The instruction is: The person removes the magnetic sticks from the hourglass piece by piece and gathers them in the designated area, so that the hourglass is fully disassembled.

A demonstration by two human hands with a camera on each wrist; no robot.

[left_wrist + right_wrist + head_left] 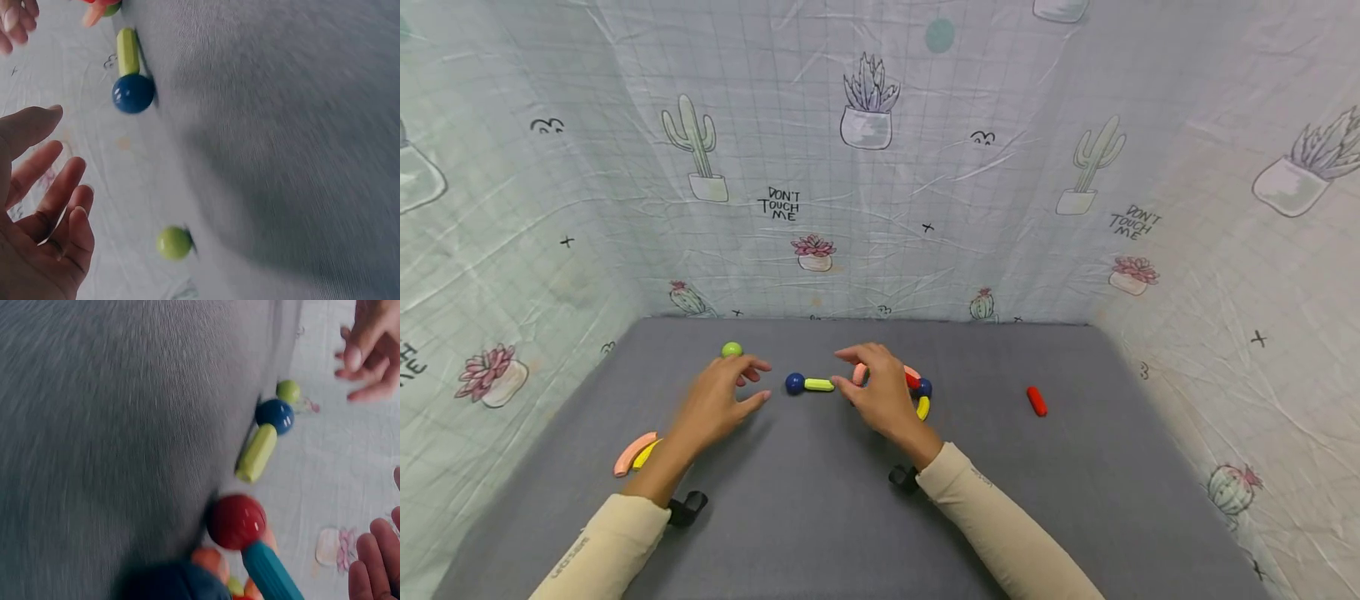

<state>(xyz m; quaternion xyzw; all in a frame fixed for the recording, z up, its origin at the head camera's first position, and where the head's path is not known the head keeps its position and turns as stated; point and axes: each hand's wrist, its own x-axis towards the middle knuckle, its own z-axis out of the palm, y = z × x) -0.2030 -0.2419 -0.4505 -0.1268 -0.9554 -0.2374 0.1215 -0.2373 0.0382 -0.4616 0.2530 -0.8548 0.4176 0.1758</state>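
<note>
A blue ball with a yellow-green rod at its side lies on the grey table between the hands. To the left of it, my left hand hovers with thumb and fingers apart, holding nothing. My right hand hangs beyond the rod's other end, thumb and fingers spread and nothing between them. Partly behind it sits a cluster of joined pieces; the right wrist view shows its red ball and teal rod. A light green ball rests behind the left hand.
A pink curved piece and a yellow curved piece lie by the left forearm. Far to the right is a red rod. A printed cloth closes off the table's back and sides.
</note>
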